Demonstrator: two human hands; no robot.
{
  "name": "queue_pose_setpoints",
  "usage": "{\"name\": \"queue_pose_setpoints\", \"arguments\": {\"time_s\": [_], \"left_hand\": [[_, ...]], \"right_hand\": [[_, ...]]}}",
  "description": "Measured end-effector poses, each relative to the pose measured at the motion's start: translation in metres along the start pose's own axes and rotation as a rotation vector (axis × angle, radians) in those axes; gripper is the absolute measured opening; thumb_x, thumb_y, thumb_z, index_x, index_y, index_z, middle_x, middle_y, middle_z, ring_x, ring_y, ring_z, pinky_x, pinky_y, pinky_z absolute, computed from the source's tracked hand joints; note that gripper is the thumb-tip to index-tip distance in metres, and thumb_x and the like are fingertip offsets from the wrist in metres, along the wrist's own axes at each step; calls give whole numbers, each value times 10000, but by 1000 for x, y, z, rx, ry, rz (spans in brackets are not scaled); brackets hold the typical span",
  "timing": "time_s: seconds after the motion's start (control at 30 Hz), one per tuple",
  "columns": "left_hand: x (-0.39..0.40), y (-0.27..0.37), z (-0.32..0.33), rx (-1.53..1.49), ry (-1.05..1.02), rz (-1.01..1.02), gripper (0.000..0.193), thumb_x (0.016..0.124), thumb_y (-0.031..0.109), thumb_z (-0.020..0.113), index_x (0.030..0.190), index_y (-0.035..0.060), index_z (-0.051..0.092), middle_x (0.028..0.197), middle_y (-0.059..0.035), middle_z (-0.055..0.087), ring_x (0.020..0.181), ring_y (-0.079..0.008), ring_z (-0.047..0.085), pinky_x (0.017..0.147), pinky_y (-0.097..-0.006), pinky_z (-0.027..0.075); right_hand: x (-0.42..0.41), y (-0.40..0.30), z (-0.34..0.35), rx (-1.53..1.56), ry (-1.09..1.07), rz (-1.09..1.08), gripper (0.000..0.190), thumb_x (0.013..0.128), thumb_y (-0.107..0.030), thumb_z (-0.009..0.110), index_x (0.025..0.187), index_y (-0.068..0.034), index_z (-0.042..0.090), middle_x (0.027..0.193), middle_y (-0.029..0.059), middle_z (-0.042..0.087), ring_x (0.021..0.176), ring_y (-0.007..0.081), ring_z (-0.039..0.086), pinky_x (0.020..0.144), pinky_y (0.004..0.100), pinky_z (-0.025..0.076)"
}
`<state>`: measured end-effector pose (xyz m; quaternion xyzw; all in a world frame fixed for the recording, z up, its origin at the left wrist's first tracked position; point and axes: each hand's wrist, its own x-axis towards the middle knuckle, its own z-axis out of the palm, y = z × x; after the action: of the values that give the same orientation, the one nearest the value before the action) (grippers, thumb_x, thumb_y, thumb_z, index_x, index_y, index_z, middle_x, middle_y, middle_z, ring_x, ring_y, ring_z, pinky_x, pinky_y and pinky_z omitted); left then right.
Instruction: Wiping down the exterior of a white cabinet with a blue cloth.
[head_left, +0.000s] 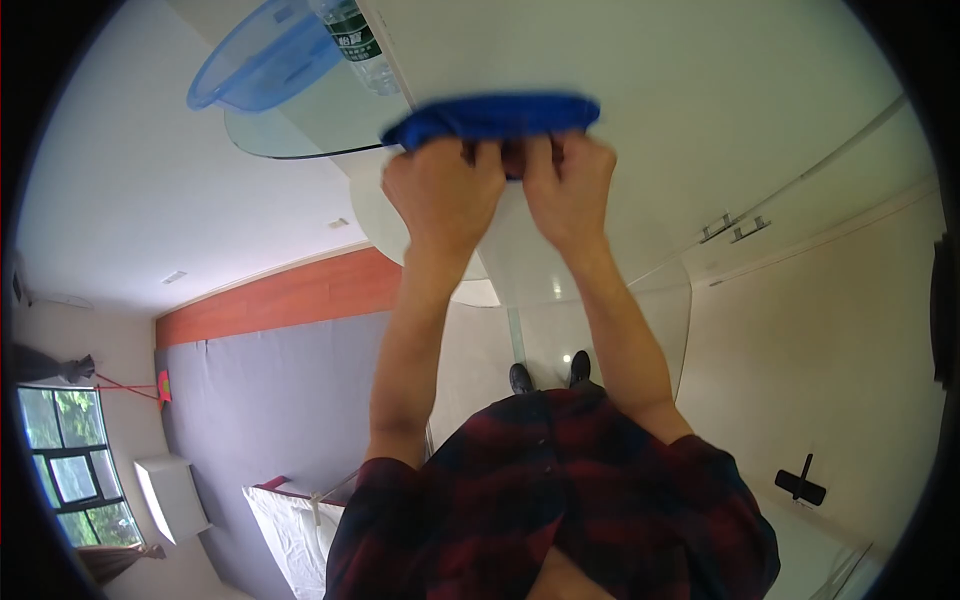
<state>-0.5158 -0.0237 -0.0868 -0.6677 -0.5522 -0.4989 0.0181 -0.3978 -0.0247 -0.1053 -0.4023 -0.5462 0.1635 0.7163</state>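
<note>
A blue cloth (517, 112), slightly blurred, is bunched lengthwise between my two hands at the top middle of the view. My left hand (450, 191) grips its lower edge on the left, fingers curled. My right hand (568, 187) grips the same edge on the right, with its thumb close to the left one. Behind the cloth stands a pale, glossy cabinet panel (675, 150); whether the cloth touches it, I cannot tell. Both forearms reach out from a dark red checked shirt. The fingertips are hidden by the cloth and the backs of my hands.
Left of the cloth, a glass shelf (300, 142) bears a blue plastic basin (259, 71) and a plastic water bottle (364, 52) with a green label. Metal handles (718, 227) sit on the cabinet doors at right. A white bed cover (289, 532) and a window (75, 465) lie at lower left.
</note>
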Motion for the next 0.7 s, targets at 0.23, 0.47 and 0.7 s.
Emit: {"name": "queue_pose_setpoints", "arguments": {"time_s": [0.23, 0.47, 0.7], "left_hand": [[-155, -116, 100, -40, -226, -100, 185, 714, 141, 709, 574, 46, 633, 564, -149, 620, 533, -395, 626, 535, -472, 509], [-242, -185, 144, -65, -312, -268, 137, 727, 55, 716, 639, -31, 656, 642, -231, 645, 654, -435, 665, 611, -475, 537], [-247, -163, 175, -58, -514, -242, 159, 751, 89, 725, 655, -29, 681, 675, -235, 656, 684, -434, 671, 656, -499, 534]], "right_hand": [[-147, 133, -28, -275, -138, 144, 120, 839, 8, 573, 785, 8, 680, 688, 199, 675, 585, 341, 672, 539, 386, 501], [-248, 239, -23, -362, -243, 383, 109, 807, 30, 585, 841, 31, 689, 719, 246, 663, 625, 359, 672, 576, 428, 502], [-222, 235, -65, -556, -263, 440, 121, 748, -80, 676, 685, 23, 667, 682, 251, 641, 653, 438, 656, 623, 520, 506]]}}
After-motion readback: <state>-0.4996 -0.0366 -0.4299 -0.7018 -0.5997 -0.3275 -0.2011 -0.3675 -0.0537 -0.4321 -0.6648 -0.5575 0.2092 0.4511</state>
